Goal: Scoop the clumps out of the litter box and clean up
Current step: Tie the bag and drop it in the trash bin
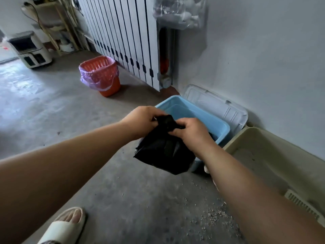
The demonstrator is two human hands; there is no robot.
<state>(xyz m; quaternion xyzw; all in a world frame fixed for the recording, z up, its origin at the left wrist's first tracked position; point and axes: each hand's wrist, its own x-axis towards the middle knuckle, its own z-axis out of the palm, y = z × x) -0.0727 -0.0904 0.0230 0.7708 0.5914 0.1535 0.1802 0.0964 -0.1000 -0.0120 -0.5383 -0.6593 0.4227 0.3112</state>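
Note:
A black plastic bag (163,150) hangs in front of me, above the floor and the near corner of a light blue tub (197,110). My left hand (140,118) grips the bunched top of the bag from the left. My right hand (191,129) pinches the same bunched top from the right. A beige litter box (267,154) stands by the wall at the right, with a slotted scoop (302,205) lying at its near end. Spilled litter grains (212,215) dot the concrete floor near it.
An orange waste basket (100,74) lined with a pink bag stands at the foot of a white radiator (123,32). A white lid (219,104) leans behind the blue tub. A small cabinet (29,48) stands far left. My slippered foot (65,226) is at the bottom.

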